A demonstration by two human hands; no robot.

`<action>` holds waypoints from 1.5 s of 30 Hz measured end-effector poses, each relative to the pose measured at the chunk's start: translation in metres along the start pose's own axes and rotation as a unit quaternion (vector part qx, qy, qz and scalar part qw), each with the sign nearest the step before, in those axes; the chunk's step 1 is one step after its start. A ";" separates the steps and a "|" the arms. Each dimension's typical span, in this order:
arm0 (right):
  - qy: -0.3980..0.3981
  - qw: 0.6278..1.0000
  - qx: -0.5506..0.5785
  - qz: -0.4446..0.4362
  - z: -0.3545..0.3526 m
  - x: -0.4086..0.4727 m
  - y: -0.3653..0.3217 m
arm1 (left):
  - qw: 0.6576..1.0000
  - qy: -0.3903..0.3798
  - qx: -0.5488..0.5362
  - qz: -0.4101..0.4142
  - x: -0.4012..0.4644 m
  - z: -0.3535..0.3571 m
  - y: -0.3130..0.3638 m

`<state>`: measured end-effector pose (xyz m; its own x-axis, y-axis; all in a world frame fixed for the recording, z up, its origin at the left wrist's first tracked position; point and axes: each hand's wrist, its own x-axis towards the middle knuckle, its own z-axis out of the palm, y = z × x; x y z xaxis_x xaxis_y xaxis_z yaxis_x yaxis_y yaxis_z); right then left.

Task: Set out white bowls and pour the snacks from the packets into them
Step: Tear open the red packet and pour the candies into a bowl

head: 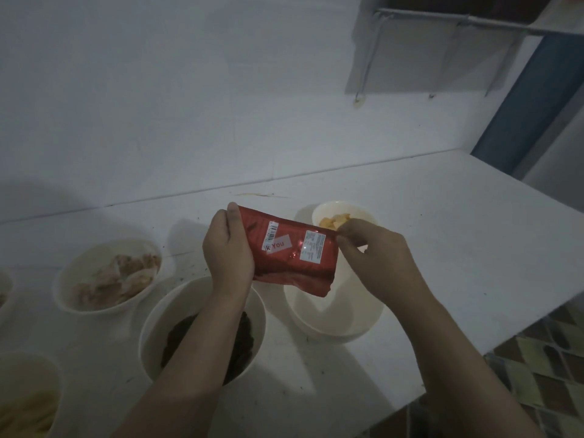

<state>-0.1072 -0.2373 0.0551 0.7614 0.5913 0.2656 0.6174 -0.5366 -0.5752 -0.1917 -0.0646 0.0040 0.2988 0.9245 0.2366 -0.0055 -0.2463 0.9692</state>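
Risk: the red packet looks about to be torn at its right end; a sudden rip could fling snacks onto the white counter instead of the empty bowl beneath (only a judgement).
Second risk: the left forearm crosses the bowl of dark snack, so a jerk might knock it.
Packet look: glossy crinkled red foil, back side up, with a barcode, a white print panel and a pale sticker; it looks sealed.
Packet place: held in the air above the counter, partly over the empty bowl.
Left hand: wrapped round the packet's left end.
Right hand: fingertips pinching the right edge.
Other bowls: one with yellow chips behind, one with pale snacks to the left.
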 end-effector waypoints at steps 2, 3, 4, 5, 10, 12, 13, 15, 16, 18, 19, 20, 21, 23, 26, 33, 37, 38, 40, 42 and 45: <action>0.001 1.000 -0.013 0.001 -0.003 0.000 0.004 | 1.000 -0.009 0.002 0.007 -0.002 0.002 0.001; 0.002 1.000 -0.021 0.000 -0.004 0.001 0.006 | 1.000 -0.012 0.004 0.008 -0.003 0.003 0.001; -0.002 1.000 -0.030 0.000 -0.004 0.001 0.007 | 1.000 -0.015 0.006 0.009 -0.005 0.004 0.001; -0.008 0.999 -0.036 0.003 -0.004 0.001 0.008 | 1.000 -0.016 0.006 0.010 -0.005 0.005 0.002; -0.035 0.998 -0.046 0.006 -0.002 -0.001 0.014 | 0.999 -0.022 0.011 0.029 -0.003 0.004 0.004; -0.036 0.998 -0.048 0.007 -0.001 -0.002 0.016 | 0.999 -0.023 0.012 0.041 -0.002 0.004 0.007; -0.037 0.998 -0.053 0.009 -0.001 -0.003 0.016 | 0.998 -0.022 0.016 0.051 -0.002 0.005 0.009; -0.036 0.998 -0.056 0.018 -0.001 -0.002 0.017 | 0.997 -0.020 0.023 0.073 -0.002 0.005 0.011; -0.035 0.998 -0.056 0.019 -0.002 -0.002 0.016 | 0.996 -0.019 0.026 0.082 -0.002 0.005 0.012; -0.032 0.998 -0.053 0.021 -0.001 -0.002 0.016 | 0.995 -0.020 0.032 0.091 -0.001 0.004 0.012; -0.030 0.998 -0.050 0.022 -0.001 -0.002 0.016 | 0.995 -0.020 0.034 0.091 0.000 0.003 0.012; -0.031 0.998 -0.050 0.022 0.000 -0.002 0.016 | 0.995 -0.021 0.036 0.093 0.001 0.003 0.012; -0.036 0.998 -0.054 0.023 0.001 -0.003 0.016 | 0.994 -0.021 0.040 0.095 0.001 0.002 0.012; -0.040 0.997 -0.052 0.025 0.003 -0.003 0.017 | 0.994 -0.020 0.046 0.100 0.003 0.001 0.011; -0.046 0.997 -0.050 0.025 0.005 -0.003 0.018 | 0.993 -0.021 0.051 0.103 0.003 -0.001 0.011; -0.019 0.999 -0.031 0.020 0.008 -0.003 0.019 | 0.994 -0.019 0.048 0.101 0.001 0.001 0.013; -0.028 0.999 -0.037 0.022 0.010 -0.003 0.018 | 0.992 -0.019 0.053 0.111 0.002 -0.001 0.016; -0.026 0.999 -0.035 0.023 0.011 -0.003 0.018 | 0.992 -0.020 0.051 0.112 0.002 -0.001 0.016; -0.035 0.998 -0.041 0.023 0.010 -0.003 0.018 | 0.991 -0.019 0.049 0.121 0.002 -0.003 0.018; -0.043 0.998 -0.041 0.029 0.010 -0.003 0.019 | 0.990 -0.019 0.045 0.131 0.001 -0.004 0.019; -0.037 0.998 -0.045 0.038 0.010 -0.004 0.018 | 0.989 -0.019 0.038 0.139 0.000 -0.005 0.022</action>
<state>-0.1014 -0.2435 0.0361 0.7924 0.5874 0.1646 0.5761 -0.6317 -0.5187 -0.1964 -0.0691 0.0258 0.3313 0.8071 0.4887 -0.0215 -0.5114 0.8591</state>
